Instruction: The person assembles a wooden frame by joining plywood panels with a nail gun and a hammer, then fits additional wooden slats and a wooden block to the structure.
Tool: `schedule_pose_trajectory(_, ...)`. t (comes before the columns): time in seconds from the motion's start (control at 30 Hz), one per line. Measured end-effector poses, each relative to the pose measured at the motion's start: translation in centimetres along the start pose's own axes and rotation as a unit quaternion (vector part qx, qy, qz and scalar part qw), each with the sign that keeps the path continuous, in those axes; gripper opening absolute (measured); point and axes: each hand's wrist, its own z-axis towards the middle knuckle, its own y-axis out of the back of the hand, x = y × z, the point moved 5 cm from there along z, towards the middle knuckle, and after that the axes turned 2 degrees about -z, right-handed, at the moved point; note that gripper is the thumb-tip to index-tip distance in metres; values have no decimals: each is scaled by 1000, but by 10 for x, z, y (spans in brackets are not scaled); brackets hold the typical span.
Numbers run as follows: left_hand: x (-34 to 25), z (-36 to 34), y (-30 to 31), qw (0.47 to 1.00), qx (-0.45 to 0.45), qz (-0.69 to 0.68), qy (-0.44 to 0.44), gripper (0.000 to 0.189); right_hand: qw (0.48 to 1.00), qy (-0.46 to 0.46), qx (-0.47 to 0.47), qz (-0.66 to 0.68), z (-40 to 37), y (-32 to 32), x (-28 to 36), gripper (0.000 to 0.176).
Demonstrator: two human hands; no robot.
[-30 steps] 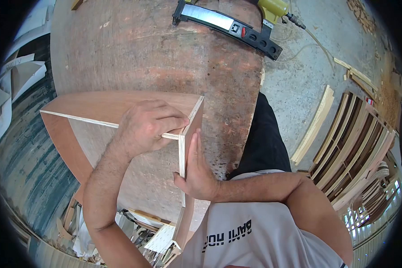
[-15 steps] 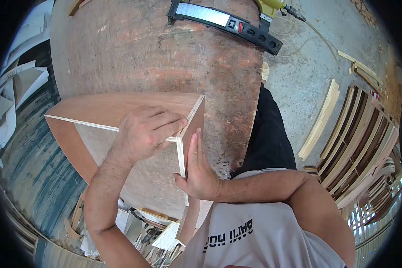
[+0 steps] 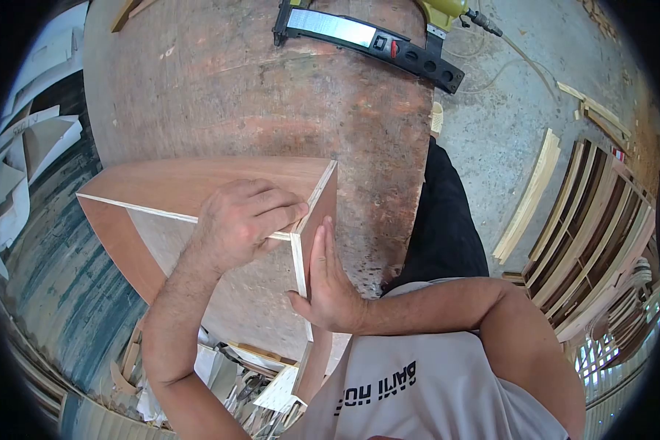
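We judge the plywood frame point(image 3: 183, 180) stiff and fairly light; our left hand point(image 3: 243, 220) pinches its corner edge, and our right hand point(image 3: 328, 282) presses flat outside that corner.

A woodworking workshop: a nail gun point(image 3: 367, 40) lies on a worn, stained counter point(image 3: 235, 95) behind an open plywood box point(image 3: 198, 183). Stacks of cut wood strips point(image 3: 594, 220) line the dusty concrete floor point(image 3: 491, 125), and offcuts point(image 3: 227, 374) lie heaped below the counter's edge.
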Motion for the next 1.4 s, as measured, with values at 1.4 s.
schedule_pose_trajectory(1.4,0,5,-2,990,110,-90,11,60,999,-1,32,5,-1,-2,-1,118)
